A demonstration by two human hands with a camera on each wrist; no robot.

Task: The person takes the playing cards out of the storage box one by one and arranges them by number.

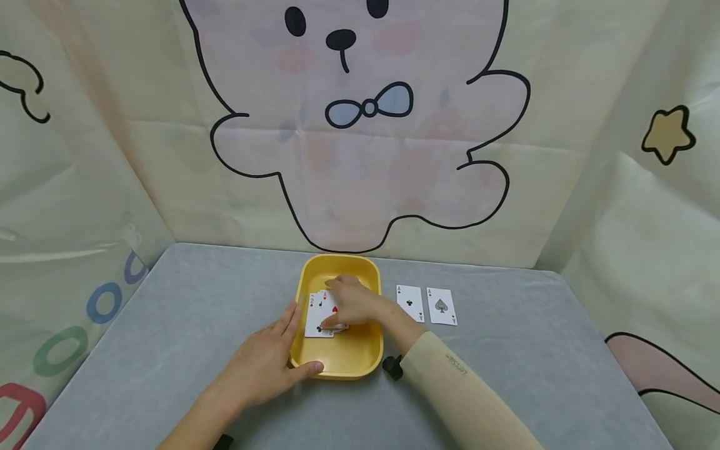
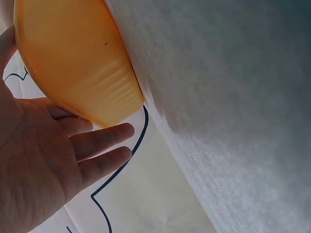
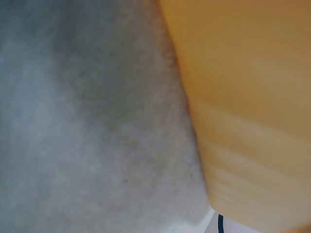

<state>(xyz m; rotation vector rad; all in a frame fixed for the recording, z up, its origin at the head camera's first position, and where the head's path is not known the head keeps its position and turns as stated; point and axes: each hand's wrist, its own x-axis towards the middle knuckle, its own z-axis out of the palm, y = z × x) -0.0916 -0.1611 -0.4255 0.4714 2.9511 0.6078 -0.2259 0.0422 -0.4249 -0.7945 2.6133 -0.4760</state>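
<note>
A yellow tray (image 1: 345, 364) stands on the grey table, with several overlapping playing cards (image 1: 313, 317) in its left half. Over them, my right hand (image 1: 354, 300) reaches inside and grips the ace of hearts (image 1: 330, 302) between thumb and fingers; its palm hides the card's right part. My left hand (image 1: 269, 356) rests against the tray's left side, thumb on the front rim. In the left wrist view, that hand's fingers extend along the tray's outer wall (image 2: 82, 58). Only the tray's side (image 3: 252, 107) and the cloth show in the right wrist view, with the right hand out of sight.
To the tray's right, an ace of clubs (image 1: 410, 303) and an ace of spades (image 1: 441, 306) lie face up side by side. Grey cloth (image 1: 523, 362) covers the table. A printed curtain (image 1: 360, 156) hangs behind the table's back edge.
</note>
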